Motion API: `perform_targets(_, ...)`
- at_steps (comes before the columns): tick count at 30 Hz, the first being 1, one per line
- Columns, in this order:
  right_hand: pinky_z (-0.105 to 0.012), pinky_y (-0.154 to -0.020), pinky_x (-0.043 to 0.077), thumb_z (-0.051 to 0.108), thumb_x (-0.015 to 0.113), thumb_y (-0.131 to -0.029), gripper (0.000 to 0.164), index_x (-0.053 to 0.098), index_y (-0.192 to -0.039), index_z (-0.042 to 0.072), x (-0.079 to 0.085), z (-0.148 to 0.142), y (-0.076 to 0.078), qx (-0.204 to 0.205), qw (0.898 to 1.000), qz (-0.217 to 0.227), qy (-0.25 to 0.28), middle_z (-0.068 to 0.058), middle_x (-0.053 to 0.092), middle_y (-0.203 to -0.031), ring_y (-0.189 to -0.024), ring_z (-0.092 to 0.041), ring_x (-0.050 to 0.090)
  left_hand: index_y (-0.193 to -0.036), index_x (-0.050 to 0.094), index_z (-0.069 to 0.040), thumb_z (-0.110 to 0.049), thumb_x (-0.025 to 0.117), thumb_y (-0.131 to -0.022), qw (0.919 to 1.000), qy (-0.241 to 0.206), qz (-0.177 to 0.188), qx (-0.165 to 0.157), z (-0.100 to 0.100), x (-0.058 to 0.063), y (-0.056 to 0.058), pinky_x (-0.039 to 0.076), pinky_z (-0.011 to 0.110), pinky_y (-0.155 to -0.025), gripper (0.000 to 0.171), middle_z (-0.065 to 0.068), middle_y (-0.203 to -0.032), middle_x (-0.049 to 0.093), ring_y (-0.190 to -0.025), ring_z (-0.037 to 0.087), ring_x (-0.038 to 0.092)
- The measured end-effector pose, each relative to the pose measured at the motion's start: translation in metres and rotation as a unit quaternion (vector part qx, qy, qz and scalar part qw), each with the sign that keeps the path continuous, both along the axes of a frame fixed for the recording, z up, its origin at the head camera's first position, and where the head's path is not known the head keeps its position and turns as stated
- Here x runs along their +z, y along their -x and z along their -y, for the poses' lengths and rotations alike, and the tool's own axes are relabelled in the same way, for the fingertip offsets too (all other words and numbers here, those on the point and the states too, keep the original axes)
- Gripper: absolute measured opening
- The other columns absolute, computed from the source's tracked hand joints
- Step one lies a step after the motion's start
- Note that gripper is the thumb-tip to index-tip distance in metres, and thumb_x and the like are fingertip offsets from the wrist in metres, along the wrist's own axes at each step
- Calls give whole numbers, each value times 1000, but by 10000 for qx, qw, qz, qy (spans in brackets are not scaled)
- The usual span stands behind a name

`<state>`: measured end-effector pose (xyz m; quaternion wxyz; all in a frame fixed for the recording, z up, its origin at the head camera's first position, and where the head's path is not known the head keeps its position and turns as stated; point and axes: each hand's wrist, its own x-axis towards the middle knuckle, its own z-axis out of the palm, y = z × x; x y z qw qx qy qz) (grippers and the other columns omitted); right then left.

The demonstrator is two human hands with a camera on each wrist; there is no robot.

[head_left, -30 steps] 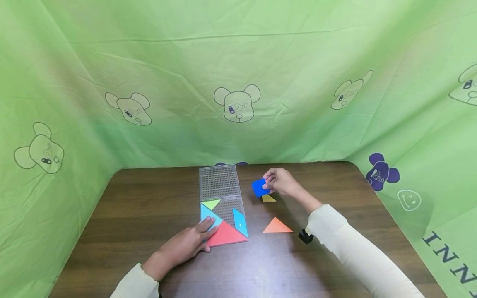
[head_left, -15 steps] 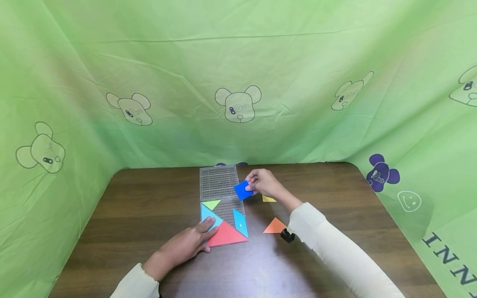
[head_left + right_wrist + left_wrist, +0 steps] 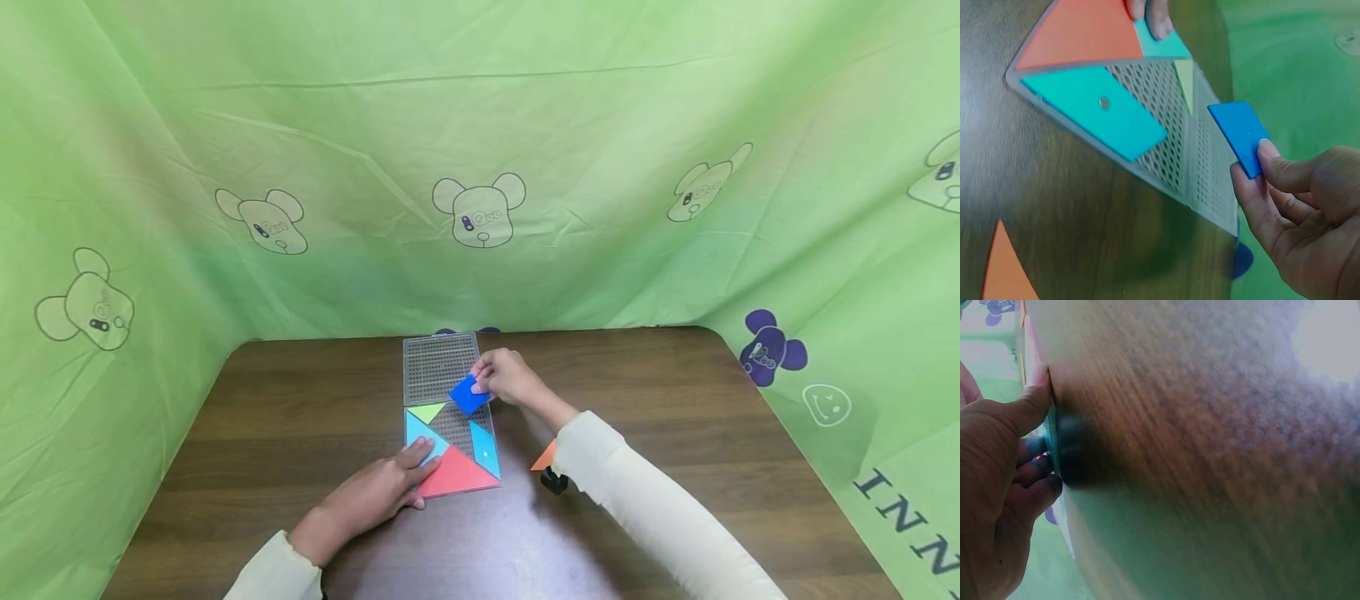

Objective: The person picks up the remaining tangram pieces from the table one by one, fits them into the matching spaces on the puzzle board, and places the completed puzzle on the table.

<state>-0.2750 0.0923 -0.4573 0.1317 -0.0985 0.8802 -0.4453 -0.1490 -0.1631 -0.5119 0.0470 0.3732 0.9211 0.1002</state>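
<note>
My right hand point(image 3: 506, 377) pinches a blue square tangram piece point(image 3: 467, 397) between thumb and fingers. The piece point(image 3: 1240, 132) is held tilted over the hinged, perforated plastic case point(image 3: 438, 367), which lies unfolded on the table. In the near half of the case are a big red triangle point(image 3: 465, 473), a light-blue triangle point(image 3: 417, 428), a small light-green triangle point(image 3: 427, 412) and a light-blue parallelogram point(image 3: 483, 450). Extended fingers of my left hand point(image 3: 381, 487) rest on the light-blue and red triangles; its thumb point(image 3: 1038, 394) lies along the case's near edge.
An orange triangle point(image 3: 543, 457) lies on the wooden table point(image 3: 300, 417) right of the case, partly behind a black wrist device point(image 3: 553, 480). Green printed cloth point(image 3: 480, 275) encloses the table's back and sides.
My right hand has carried the blue square leftward from beside the case to over it. The yellow triangle is now hidden by the right arm. My left hand stays put.
</note>
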Motion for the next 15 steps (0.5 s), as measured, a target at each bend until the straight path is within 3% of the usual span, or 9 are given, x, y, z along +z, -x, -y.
perform_targets(6, -29, -66, 61, -1, 78, -87, 13, 74, -100, -2, -5, 17, -2, 327, 9986, -97, -407, -10, 72, -88, -72, -14, 64, -150, 53, -11, -41, 68, -97, 10000, 12, -66, -32, 0, 0, 1, 61, 35, -92, 62, 17, -160, 44, -139, 33, 54)
perform_targets(10, -20, -57, 54, -1, 79, -86, 12, 74, -97, -2, -11, 24, -3, 434, 9979, -77, -475, -8, 70, -82, -66, -11, 60, -149, 54, -11, -41, 69, -97, 9999, 15, -105, -47, 0, 0, 1, 60, 35, -93, 62, 16, -160, 45, -140, 32, 53)
perform_targets(15, -19, -53, 50, -4, 77, -87, 9, 73, -95, -4, -14, 29, -9, 532, 9978, 21, -404, -9, 70, -79, -65, -13, 61, -150, 54, -12, -40, 68, -97, 10000, 2, -33, -61, 0, 0, 1, 60, 36, -94, 62, 16, -160, 45, -141, 33, 52)
